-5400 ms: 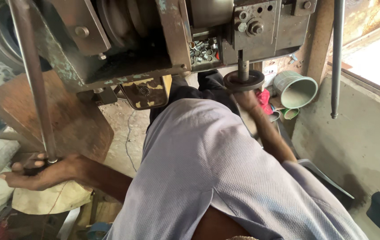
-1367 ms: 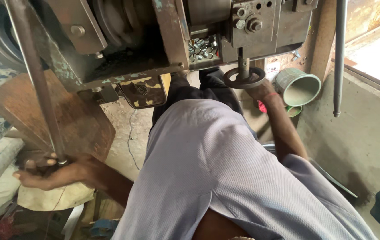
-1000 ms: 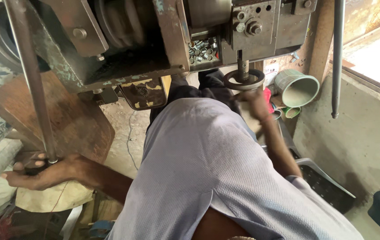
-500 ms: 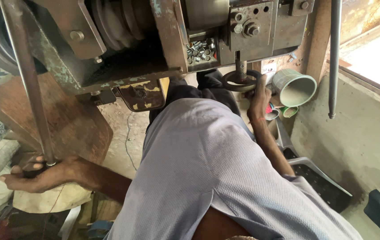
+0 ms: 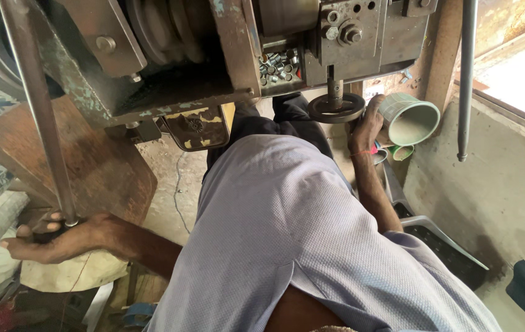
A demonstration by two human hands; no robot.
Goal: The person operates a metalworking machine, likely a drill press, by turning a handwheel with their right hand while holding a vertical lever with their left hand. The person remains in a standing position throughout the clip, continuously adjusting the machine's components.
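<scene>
Lever rod [image 5: 38, 117] stands clear beside the machine [image 5: 213, 55]; left hand [image 5: 59, 237] grips its base, fingers closed. Right hand [image 5: 366, 126] curls against the green cup [image 5: 407, 120], by the wall [image 5: 496, 178].

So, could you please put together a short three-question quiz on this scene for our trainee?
1. True or false: the left hand grips the lower end of the long metal rod.
2. Which thing is the right hand touching? A) the green cup B) the black tray C) the wooden board
3. Fill in: the small tray in the machine holds little metal ____.

Key: 1 true; 2 A; 3 sleeves (short tube-like pieces).
</scene>
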